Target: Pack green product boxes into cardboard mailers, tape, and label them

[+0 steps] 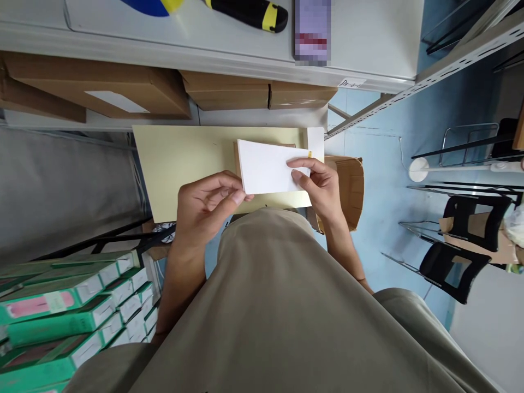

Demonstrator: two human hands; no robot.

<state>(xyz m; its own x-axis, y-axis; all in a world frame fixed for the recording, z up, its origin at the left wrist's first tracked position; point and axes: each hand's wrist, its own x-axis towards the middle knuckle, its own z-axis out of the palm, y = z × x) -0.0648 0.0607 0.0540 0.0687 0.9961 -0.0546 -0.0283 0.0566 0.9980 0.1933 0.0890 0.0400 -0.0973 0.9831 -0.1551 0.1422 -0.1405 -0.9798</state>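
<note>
A flat white rectangular piece [268, 169], like card or a thin packet, is held low in front of me, with a small yellow mark at its far right corner. Its right end is in my right hand [321, 183], the thumb and forefinger lying on the top face. At the near left corner, my left hand [213, 199] pinches the edge between thumb and fingers. Behind the white piece, a brown cardboard edge [237, 158] shows at its left and far side. Below lies a pale yellow board [184, 164].
A shelf [368, 38] above the board carries a black-and-yellow handled tool [245, 13] and a blurred phone-like object [313, 33]. Brown boxes [102, 84] line the level below. An open carton [350, 191] stands right, green boxes [82, 311] left, black chairs [454, 270] far right.
</note>
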